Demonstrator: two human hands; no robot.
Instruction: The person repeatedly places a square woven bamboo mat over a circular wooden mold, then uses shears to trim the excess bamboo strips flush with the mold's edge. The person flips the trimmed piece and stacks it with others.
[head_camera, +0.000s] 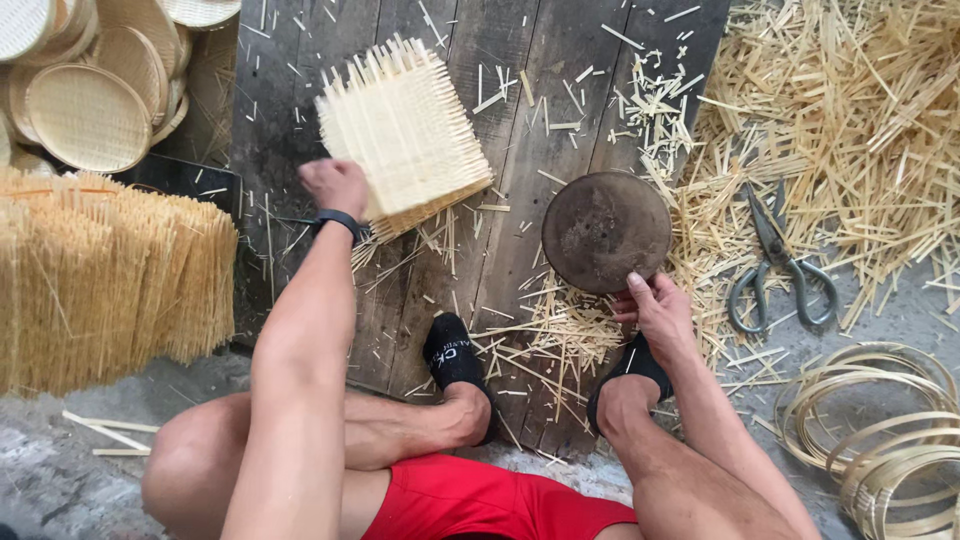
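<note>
Woven bamboo mat (402, 132), square and pale, sits tilted over the dark wooden board (500, 90), its loose strip ends bristling out on every side like a comb. The left hand (335, 186) grips its lower left corner, fingers closed on the weave, a black band on the wrist. Over on the right, the right hand (655, 305) pinches the near rim of a round dark disc (606, 231), thumb on top, the disc lying flat on the board just beside the mat. My read: keep the mat level and centre the disc squarely on the weave, so the ragged fringe shows evenly all round. Offcut slivers (850, 110) litter the board and floor, with scissors (780, 265) lying among them, well clear of both hands.
</note>
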